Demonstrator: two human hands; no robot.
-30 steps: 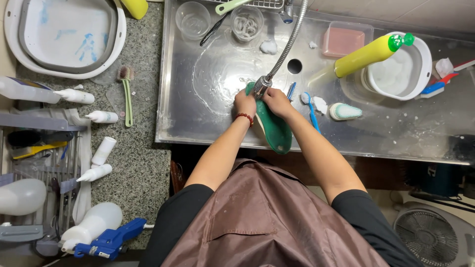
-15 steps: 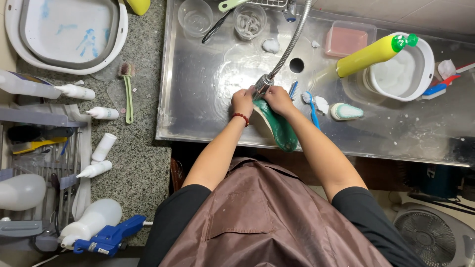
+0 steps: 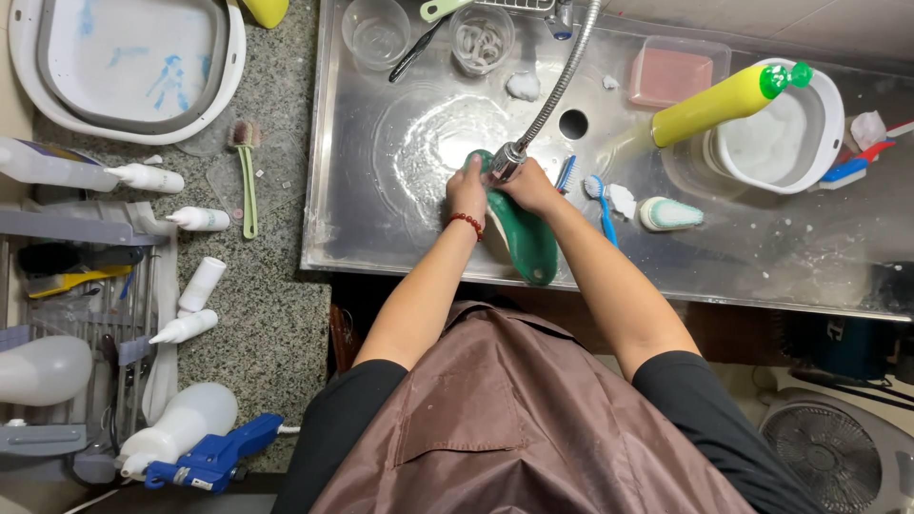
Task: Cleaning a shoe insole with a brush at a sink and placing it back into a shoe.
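Gripping green shoe (image 3: 522, 243) under faucet head (image 3: 507, 160); left hand (image 3: 466, 190), right hand (image 3: 529, 187) both clamped on it.

This looks like a washing-up corner in a kitchen or small work room. There is a big shiny metal sink (image 3: 762, 257) with a bendy tap hose (image 3: 557, 90), brushes (image 3: 598, 195), a yellow soap bottle (image 3: 724, 100) and a white bowl (image 3: 776, 143) of suds. Beside it, a speckled stone counter (image 3: 276, 314) holds a white tub (image 3: 124, 67), small white bottles (image 3: 195, 219) and a spray bottle (image 3: 186, 433).
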